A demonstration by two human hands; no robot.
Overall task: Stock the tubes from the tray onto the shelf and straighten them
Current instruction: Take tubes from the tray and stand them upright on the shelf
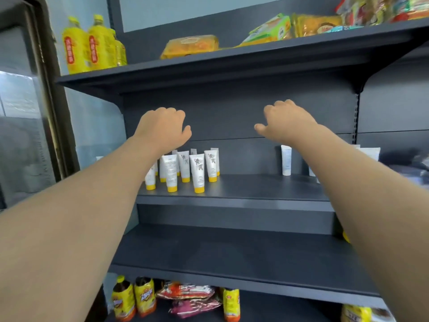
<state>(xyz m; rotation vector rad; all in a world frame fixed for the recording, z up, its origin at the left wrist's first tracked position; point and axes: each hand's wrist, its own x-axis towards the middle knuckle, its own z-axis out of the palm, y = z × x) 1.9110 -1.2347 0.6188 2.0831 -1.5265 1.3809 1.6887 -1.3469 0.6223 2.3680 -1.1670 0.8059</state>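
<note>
Several white tubes with yellow caps (197, 173) stand cap-down in a loose cluster on the left of the dark middle shelf (250, 187). A white tube with a white cap (286, 160) stands alone further right, and more pale tubes (371, 152) show partly behind my right forearm. My left hand (162, 129) hovers above the yellow-capped cluster, fingers loosely curled, holding nothing. My right hand (284, 122) is raised in front of the shelf's back panel, fingers loosely curled and holding nothing. No tray is in view.
The upper shelf (209, 63) carries yellow drink bottles (90, 45) and snack packs (190, 46). A wide lower shelf (232, 256) juts out below. Under it stand bottles (132, 298) and snack bags (190, 298). A glass door (23, 124) is at the left.
</note>
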